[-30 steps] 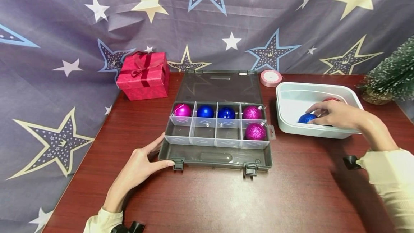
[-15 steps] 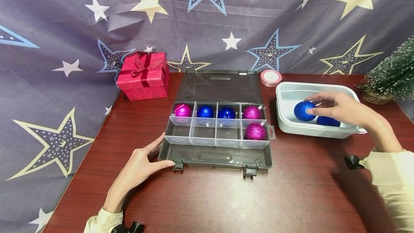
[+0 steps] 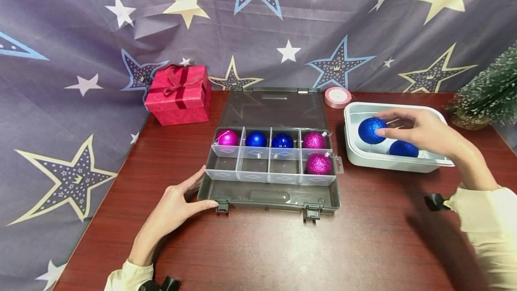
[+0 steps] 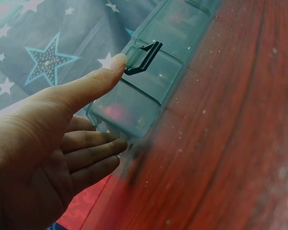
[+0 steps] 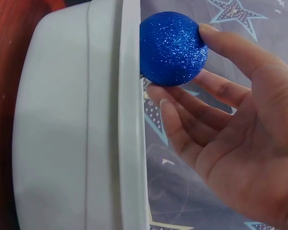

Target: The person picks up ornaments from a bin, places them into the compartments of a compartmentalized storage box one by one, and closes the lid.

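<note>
The right hand [image 3: 424,131] pinches a glittery blue ball [image 3: 370,130] over the white tub [image 3: 363,159], near its rim; the left hand [image 3: 175,203], fingers outstretched, touches the case [image 3: 268,196] by its front-left corner. Table [image 3: 258,253] separates case and tub (the ribbon roll's [image 3: 338,98] label is unreadably small).

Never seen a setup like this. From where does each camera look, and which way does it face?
Head: worn on the head, facing forward and down at the divided case and white tub; left hand, right hand and sleeves show.
Left wrist: worn there, facing along the left hand to the case's latched side; only that hand shows.
Right wrist: worn there, facing the right hand, which holds a glittery blue ball beyond the tub's wall; only that hand shows.
Shared: head and right wrist both show tub, ball and right hand.
</note>
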`<state>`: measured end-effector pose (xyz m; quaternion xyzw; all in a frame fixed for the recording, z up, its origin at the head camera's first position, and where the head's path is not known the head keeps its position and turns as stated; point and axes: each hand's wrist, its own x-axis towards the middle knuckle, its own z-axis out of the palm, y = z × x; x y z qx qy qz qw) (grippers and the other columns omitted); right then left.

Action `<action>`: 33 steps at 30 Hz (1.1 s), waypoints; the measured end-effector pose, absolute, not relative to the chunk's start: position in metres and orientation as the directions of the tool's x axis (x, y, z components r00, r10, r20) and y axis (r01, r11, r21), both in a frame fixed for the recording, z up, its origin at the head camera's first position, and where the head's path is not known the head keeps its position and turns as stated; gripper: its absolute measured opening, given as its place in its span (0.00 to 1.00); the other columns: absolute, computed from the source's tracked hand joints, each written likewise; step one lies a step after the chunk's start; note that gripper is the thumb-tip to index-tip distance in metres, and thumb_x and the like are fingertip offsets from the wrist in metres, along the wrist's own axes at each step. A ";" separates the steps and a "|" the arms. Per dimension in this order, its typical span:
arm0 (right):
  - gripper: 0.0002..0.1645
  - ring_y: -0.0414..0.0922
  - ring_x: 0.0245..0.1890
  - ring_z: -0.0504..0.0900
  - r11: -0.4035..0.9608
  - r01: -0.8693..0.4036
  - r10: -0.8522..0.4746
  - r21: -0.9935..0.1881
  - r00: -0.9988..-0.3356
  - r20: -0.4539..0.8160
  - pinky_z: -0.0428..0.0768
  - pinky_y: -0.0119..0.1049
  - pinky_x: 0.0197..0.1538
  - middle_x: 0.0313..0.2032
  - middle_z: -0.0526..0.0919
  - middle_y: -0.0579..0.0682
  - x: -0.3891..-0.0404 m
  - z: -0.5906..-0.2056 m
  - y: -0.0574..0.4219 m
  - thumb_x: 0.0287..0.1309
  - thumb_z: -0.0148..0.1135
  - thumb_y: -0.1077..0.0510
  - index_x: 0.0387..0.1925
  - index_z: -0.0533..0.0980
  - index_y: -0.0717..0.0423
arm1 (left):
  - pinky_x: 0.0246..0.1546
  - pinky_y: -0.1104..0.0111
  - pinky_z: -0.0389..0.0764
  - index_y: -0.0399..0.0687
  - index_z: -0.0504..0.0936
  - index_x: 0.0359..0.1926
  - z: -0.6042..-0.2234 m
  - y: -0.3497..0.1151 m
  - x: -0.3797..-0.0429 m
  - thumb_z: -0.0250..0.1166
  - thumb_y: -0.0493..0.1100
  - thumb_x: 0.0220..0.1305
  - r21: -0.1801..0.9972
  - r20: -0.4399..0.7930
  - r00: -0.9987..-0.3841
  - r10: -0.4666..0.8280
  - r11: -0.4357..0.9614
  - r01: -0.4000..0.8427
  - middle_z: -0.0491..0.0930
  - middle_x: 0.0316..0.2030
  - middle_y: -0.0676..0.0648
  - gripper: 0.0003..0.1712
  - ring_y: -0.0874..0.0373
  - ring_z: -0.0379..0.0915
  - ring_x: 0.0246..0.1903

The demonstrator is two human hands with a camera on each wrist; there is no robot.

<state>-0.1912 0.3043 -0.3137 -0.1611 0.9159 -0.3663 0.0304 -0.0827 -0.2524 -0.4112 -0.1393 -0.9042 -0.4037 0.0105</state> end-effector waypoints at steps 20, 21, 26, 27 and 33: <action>0.28 0.34 0.47 0.83 0.579 -0.352 -0.450 -0.736 -0.890 0.073 0.79 0.24 0.46 0.56 0.84 0.58 -0.192 -0.307 0.255 0.66 0.71 0.59 0.66 0.77 0.56 | 0.55 0.79 0.73 0.42 0.67 0.77 -0.410 -0.253 -0.082 0.82 0.52 0.54 0.727 0.129 -0.961 0.244 0.635 0.259 0.84 0.57 0.43 0.54 0.56 0.81 0.56; 0.27 0.36 0.47 0.83 0.564 -0.365 -0.468 -0.741 -0.880 0.077 0.79 0.25 0.47 0.55 0.84 0.59 -0.193 -0.307 0.252 0.66 0.70 0.60 0.66 0.77 0.57 | 0.55 0.79 0.73 0.42 0.67 0.77 -0.410 -0.252 -0.082 0.82 0.52 0.54 0.727 0.131 -0.961 0.245 0.635 0.261 0.84 0.57 0.44 0.54 0.56 0.81 0.55; 0.24 0.42 0.46 0.85 0.538 -0.384 -0.498 -0.750 -0.863 0.084 0.81 0.28 0.47 0.53 0.85 0.52 -0.197 -0.311 0.237 0.66 0.71 0.60 0.62 0.80 0.55 | 0.55 0.80 0.73 0.42 0.67 0.76 -0.411 -0.252 -0.083 0.82 0.52 0.54 0.730 0.139 -0.959 0.248 0.629 0.268 0.84 0.57 0.44 0.54 0.56 0.81 0.55; 0.23 0.43 0.47 0.85 0.535 -0.390 -0.503 -0.749 -0.860 0.088 0.81 0.28 0.48 0.53 0.85 0.51 -0.198 -0.311 0.234 0.66 0.71 0.60 0.61 0.81 0.54 | 0.55 0.80 0.73 0.42 0.67 0.76 -0.411 -0.252 -0.083 0.83 0.52 0.54 0.733 0.139 -0.959 0.248 0.625 0.268 0.84 0.57 0.44 0.54 0.56 0.81 0.55; 0.23 0.47 0.44 0.86 0.511 -0.400 -0.541 -0.761 -0.838 0.077 0.81 0.31 0.48 0.50 0.86 0.49 -0.202 -0.314 0.218 0.66 0.71 0.57 0.61 0.81 0.53 | 0.55 0.81 0.72 0.42 0.67 0.76 -0.411 -0.252 -0.083 0.82 0.52 0.54 0.737 0.135 -0.960 0.244 0.622 0.262 0.84 0.57 0.44 0.54 0.56 0.81 0.55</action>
